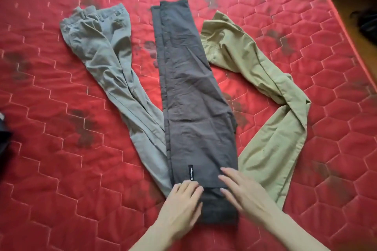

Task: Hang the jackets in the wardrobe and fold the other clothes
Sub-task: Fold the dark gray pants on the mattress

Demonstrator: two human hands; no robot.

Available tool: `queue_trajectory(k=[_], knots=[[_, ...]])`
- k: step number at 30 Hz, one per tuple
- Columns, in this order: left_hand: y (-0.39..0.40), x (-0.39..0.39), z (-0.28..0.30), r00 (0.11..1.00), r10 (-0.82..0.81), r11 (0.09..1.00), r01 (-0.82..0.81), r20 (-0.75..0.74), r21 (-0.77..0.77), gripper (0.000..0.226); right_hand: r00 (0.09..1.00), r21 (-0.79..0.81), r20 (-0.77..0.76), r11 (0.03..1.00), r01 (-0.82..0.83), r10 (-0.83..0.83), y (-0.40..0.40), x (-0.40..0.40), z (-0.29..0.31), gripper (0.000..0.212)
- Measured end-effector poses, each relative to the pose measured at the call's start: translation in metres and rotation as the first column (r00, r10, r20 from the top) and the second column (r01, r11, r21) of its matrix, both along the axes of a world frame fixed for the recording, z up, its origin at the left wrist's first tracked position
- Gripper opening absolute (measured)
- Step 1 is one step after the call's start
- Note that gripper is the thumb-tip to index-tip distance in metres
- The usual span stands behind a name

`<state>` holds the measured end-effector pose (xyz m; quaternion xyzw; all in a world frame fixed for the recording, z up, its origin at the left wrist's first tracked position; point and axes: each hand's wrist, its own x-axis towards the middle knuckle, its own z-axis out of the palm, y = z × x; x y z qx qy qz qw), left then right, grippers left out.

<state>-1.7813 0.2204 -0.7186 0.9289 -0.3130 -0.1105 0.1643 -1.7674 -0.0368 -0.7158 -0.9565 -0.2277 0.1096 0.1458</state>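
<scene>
Both hands, left hand (184,194) and right hand (242,191), lay flat with straight fingers on the near end of the dark grey trousers (189,91) on the red mattress (51,128).

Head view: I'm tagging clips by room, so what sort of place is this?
Probably a bedroom: a bare red quilted mattress fills the view, three pairs of trousers lie spread on it, and both hands press on the dark grey pair.

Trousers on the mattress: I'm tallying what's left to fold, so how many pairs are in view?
3. Grey trousers lie on the left, dark grey trousers in the middle under both hands, olive trousers on the right. Others may lie outside the frame.
</scene>
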Motion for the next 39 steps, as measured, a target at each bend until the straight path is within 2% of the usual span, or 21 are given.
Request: queue_trajectory(k=[3,7,12,17,20,23,26,29,32,35,39], knots=[[0.0,0.028,-0.014,0.998,0.059,0.998,-0.059,0.011,0.019,0.054,0.997,-0.008,0.02,0.997,0.071,-0.071,0.017,0.028,-0.013,0.056],[-0.003,0.064,-0.038,0.999,0.028,0.995,-0.026,-0.019,0.097,0.069,0.995,-0.044,0.037,0.995,0.095,-0.093,0.034,0.056,-0.04,0.064],[0.0,0.062,-0.072,0.999,-0.009,0.98,0.019,-0.051,0.199,0.074,0.99,-0.124,0.029,0.982,0.141,-0.138,0.034,0.051,-0.084,0.063],[0.007,0.041,-0.088,1.0,0.006,0.981,-0.002,-0.022,0.196,0.074,0.983,-0.146,0.008,0.973,0.181,-0.182,0.03,0.016,-0.108,0.066],[0.016,0.033,-0.089,0.997,-0.077,0.979,0.074,0.01,0.189,0.074,0.984,-0.128,-0.003,0.976,0.175,-0.177,0.03,0.015,-0.106,0.067],[0.034,0.034,-0.089,0.977,-0.209,0.964,0.201,0.032,0.174,0.071,0.999,-0.102,-0.024,0.994,0.032,-0.035,0.017,0.02,-0.101,0.064],[0.055,0.046,-0.086,0.933,-0.358,0.919,0.347,0.031,0.187,0.083,0.982,-0.07,-0.038,0.979,-0.189,0.187,-0.014,0.027,-0.098,0.057],[0.067,0.059,-0.082,0.892,-0.45,0.872,0.431,0.034,0.231,0.089,0.923,-0.091,-0.084,0.92,-0.382,0.375,-0.049,0.036,-0.086,0.079],[0.066,0.064,-0.079,0.873,-0.487,0.842,0.473,-0.008,0.258,0.107,0.837,-0.147,-0.15,0.825,-0.546,0.527,-0.069,0.044,-0.068,0.09],[0.06,0.063,-0.078,0.868,-0.496,0.832,0.483,-0.023,0.272,0.115,0.795,-0.169,-0.168,0.778,-0.606,0.583,-0.072,0.044,-0.066,0.101],[0.056,0.057,-0.076,0.891,-0.454,0.857,0.437,-0.003,0.274,0.111,0.811,-0.195,-0.062,0.79,-0.581,0.581,-0.064,0.031,-0.083,0.099]])
